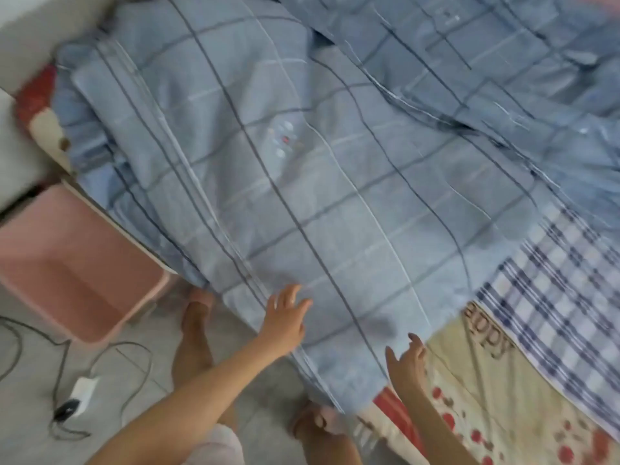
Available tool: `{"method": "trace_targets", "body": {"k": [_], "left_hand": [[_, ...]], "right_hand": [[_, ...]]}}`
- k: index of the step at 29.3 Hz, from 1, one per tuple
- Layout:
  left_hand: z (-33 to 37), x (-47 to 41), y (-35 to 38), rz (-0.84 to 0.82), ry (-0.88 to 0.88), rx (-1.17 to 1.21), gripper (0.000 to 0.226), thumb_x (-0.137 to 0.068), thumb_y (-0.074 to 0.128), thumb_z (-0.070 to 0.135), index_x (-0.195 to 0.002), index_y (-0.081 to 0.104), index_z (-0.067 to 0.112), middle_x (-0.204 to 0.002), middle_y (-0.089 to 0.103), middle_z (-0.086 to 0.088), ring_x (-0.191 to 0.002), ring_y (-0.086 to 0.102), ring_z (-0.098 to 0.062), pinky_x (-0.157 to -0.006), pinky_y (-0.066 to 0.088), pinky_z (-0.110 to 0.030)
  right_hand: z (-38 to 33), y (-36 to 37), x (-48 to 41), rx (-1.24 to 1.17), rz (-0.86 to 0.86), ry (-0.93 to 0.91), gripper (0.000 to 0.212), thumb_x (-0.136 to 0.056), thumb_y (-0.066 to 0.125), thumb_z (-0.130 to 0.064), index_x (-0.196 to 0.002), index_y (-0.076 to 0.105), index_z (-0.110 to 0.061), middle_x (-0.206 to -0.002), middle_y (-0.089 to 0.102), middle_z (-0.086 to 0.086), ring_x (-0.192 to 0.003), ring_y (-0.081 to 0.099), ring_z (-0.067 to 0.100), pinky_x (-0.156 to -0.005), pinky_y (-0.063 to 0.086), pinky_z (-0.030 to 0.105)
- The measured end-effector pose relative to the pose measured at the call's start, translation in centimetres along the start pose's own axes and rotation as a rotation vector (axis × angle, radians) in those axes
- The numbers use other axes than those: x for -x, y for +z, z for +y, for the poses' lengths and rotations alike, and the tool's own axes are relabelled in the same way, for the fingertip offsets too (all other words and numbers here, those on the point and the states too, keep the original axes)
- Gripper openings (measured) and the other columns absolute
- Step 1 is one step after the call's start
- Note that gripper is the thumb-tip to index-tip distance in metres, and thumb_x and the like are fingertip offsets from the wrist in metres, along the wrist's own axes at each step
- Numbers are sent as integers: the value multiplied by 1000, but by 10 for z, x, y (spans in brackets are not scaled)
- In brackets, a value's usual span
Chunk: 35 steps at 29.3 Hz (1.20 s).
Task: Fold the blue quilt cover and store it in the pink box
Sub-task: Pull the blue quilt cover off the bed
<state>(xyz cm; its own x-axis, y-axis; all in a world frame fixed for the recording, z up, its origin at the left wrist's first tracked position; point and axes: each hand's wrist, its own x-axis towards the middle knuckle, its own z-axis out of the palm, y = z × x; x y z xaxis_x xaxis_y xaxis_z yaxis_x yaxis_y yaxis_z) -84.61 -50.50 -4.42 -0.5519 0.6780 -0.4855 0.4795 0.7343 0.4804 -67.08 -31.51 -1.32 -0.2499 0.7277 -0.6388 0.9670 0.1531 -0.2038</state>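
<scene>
The blue quilt cover (302,182) lies spread over the bed, checked with dark and pale lines. Its far part is rumpled into loose folds, and its near edge hangs over the bedside just under both hands. The left hand (285,318) is on or just above the cloth near that edge, its grip wide open, fingers spread and straight, holding nothing; blur hides whether the palm touches. The right hand (407,362), to the right of the left one, is at the cover's near corner. Its grip is also loose and open, the fingers slightly bent beside the cloth's edge with nothing pinched. Right of that hand a cream sheet (486,380) with red flowers shows, and past it a navy-checked sheet (563,313). Well to the left of the left hand the pink box (77,263) stands on the floor (30,431) against the bedside, open top up — nearer the person lies a white charger (82,391) with its cables.
</scene>
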Motion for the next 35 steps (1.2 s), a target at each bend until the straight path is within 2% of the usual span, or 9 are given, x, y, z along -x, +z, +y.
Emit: {"method": "trace_targets", "body": {"k": [3,7,11,14,17,25,31,33,35], "left_hand": [[75,16,48,17,-89,90,52,-77,66,17,-127,55,16,-145,34,-15,-134,35,-34,-106,31,-45],[164,49,119,-33,22,71,37,-79,62,14,-116,60,15,-133,45,-8,-123,45,-29,-94,39,-38],[207,63,178,-149,179,-130,38,-87,53,22,-125,54,16,-135,43,-4,-125,41,-23,-95,36,-35],[210,55,212,-239,122,-234,57,-89,56,37,-138,37,17,-148,29,-7,-136,28,-26,-102,33,-42],[200,45,235,-251,-7,-210,70,-82,63,47,-136,31,17,-143,30,-10,-133,31,-28,-101,37,-43],[180,23,251,-60,12,-335,41,-88,56,12,-126,41,9,-131,44,-8,-120,47,-22,-84,50,-30],[195,28,251,-121,-72,-348,24,-81,65,8,-104,61,11,-101,63,-4,-89,65,-17,-70,51,-26],[212,37,258,-175,-56,-401,29,-46,87,13,-67,67,14,-63,61,-1,-52,61,-11,-44,43,-18],[229,41,267,-116,-25,-376,42,-11,86,5,-37,55,15,-38,47,2,-28,45,-10,-31,26,-11]], "right_hand": [[78,-27,5,-201,-114,152,65,-91,60,-18,-142,22,-9,-138,37,20,-114,47,35,-94,43,43],[164,-61,3,-331,-124,242,49,-95,55,-15,-136,31,-3,-119,51,28,-81,49,21,-73,45,37],[202,-68,-38,-415,-138,247,40,-96,52,-20,-133,40,-8,-106,59,12,-64,53,16,-57,40,26],[194,-61,-84,-501,-123,197,43,-97,49,-16,-138,42,-8,-103,57,7,-86,59,28,-67,50,34],[177,-52,-128,-665,-122,141,45,-97,47,-13,-141,39,-6,-119,56,11,-95,56,22,-81,49,33],[125,-47,-199,-1026,-172,77,40,-90,65,-21,-125,54,-6,-111,64,7,-96,64,22,-85,54,36],[121,-50,-192,-838,58,114,38,-88,65,-26,-120,48,-12,-110,61,3,-106,62,25,-89,53,39],[132,-52,-176,-709,203,-35,46,-95,54,-18,-136,34,-13,-132,52,5,-116,54,20,-95,45,29],[146,-59,-157,-552,301,-211,57,-99,44,-11,-149,17,-18,-149,37,5,-114,53,14,-88,44,26]]}}
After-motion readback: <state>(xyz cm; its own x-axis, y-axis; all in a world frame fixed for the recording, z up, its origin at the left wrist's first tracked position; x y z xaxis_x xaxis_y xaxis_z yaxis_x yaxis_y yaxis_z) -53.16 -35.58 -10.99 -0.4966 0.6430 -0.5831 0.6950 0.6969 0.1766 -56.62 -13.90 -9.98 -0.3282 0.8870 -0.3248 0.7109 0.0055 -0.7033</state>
